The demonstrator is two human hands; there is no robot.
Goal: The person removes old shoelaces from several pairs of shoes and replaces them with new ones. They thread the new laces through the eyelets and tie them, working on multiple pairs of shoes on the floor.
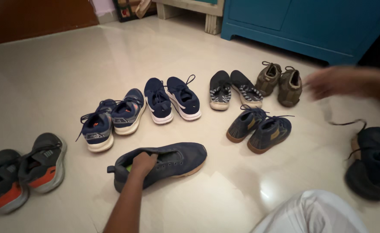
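Note:
My left hand [143,164] grips the opening of a dark navy lace-less shoe [172,163] lying on the glossy floor in front of me. My right hand [334,82] is blurred in the air at the right, fingers spread, holding nothing. It hovers beside an olive green pair [280,82] and above a dark shoe [373,162] whose loose lace trails across the floor.
Pairs of shoes stand in an arc: grey and orange [21,172] at the left, blue [112,118], navy and white [172,99], dark slip-ons [235,88], navy with tan soles [261,129]. A teal cabinet [310,26] stands behind. My white-clad knee [315,213] is at the lower right.

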